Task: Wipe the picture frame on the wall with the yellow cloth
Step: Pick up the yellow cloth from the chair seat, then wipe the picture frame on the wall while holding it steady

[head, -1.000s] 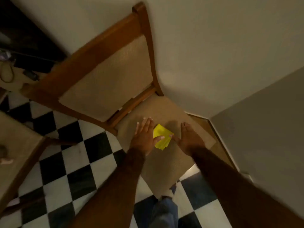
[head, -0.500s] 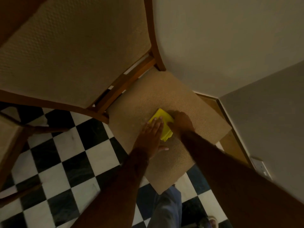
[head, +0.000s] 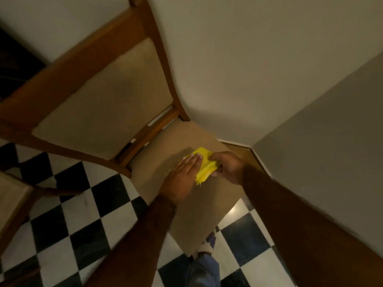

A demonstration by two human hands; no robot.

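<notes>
So the yellow cloth point(head: 204, 165) is sitting folded on the chair seat point(head: 199, 204), near the backrest. My left hand point(head: 182, 179) lies flat on it with fingers stretched out, pinning it, while my right hand point(head: 228, 167) has its fingers pinched around the cloth's far edge. Best bet, I reckon: keep the folds stacked and get a full grip before lifting. The picture frame isn't in view. No labels or writing that I can read anywhere.

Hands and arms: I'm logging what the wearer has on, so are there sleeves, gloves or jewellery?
Neither the left hand nor the right hand wears a glove. Both forearms are bare as far as the picture shows. No ring, watch or bracelet is visible, though the picture is dim and blurred.
</notes>
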